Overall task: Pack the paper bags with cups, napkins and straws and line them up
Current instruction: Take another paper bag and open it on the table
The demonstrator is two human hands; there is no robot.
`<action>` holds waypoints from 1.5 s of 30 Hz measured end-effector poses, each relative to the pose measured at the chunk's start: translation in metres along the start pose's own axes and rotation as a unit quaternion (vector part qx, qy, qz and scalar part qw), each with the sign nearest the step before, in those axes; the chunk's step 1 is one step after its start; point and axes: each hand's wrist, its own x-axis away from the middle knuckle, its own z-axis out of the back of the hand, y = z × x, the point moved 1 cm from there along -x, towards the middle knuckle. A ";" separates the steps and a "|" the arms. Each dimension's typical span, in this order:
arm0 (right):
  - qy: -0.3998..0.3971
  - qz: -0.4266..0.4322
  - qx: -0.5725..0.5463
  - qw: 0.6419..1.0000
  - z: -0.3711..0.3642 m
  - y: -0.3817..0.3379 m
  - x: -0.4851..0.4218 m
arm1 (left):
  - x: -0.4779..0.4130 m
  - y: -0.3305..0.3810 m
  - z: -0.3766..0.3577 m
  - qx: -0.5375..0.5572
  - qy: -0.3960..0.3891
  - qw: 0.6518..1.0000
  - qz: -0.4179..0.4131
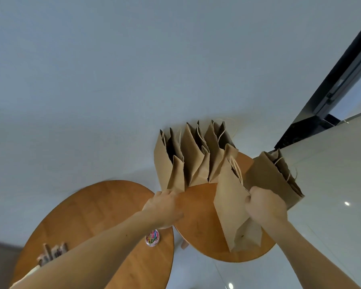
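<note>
Through the head camera, my left hand (165, 202) reaches to the foot of the leftmost bag (171, 163). The fingers touch its bottom fold, but the back of the hand hides whether they pinch it or only press. That bag stands with two more bags (204, 155) in a row along the wall, at the back of the right table (198, 217). A fourth bag (231, 205) leans nearer to me.

My right hand (266, 207) is a tight fist, curled on the near edge of the end bag (273, 176). This one tilts out past the table's rim, over the floor.

I cannot see into any bag. If I let go too soon, the end bag may well drop. A hard nudge on the left could topple the row like dominoes, since thin paper stands weakly.

On the left table (88, 207) sit a tub of coloured clips (152, 238) and some blurred items (52, 252).
</note>
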 end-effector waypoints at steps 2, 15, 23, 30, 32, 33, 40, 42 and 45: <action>-0.013 0.038 0.022 0.999 0.015 -0.029 0.025 | 0.009 -0.016 0.003 0.018 0.019 1.000 0.007; 0.047 0.240 -0.011 0.970 0.011 -0.268 0.148 | 0.122 -0.185 0.016 0.137 0.025 0.986 0.094; -0.053 0.300 0.003 0.952 -0.087 -0.340 0.183 | 0.163 -0.245 -0.042 0.261 -0.013 0.949 0.175; -0.265 0.346 -0.002 0.900 -0.112 -0.328 0.171 | 0.179 -0.254 -0.088 0.350 -0.032 0.910 0.218; -0.275 0.364 -0.010 0.890 -0.109 -0.330 0.159 | 0.177 -0.254 -0.089 0.381 -0.008 0.896 0.230; -0.280 0.373 -0.013 0.884 -0.107 -0.333 0.153 | 0.174 -0.253 -0.089 0.393 0.009 0.888 0.239; -0.326 0.377 -0.034 0.866 -0.105 -0.354 0.129 | 0.164 -0.240 -0.074 0.318 0.061 0.878 0.352; -0.319 0.361 -0.055 0.875 -0.109 -0.353 0.122 | 0.160 -0.238 -0.071 0.290 0.052 0.883 0.364; -0.251 0.350 -0.040 0.902 -0.110 -0.353 0.114 | 0.160 -0.238 -0.074 0.258 0.033 0.884 0.389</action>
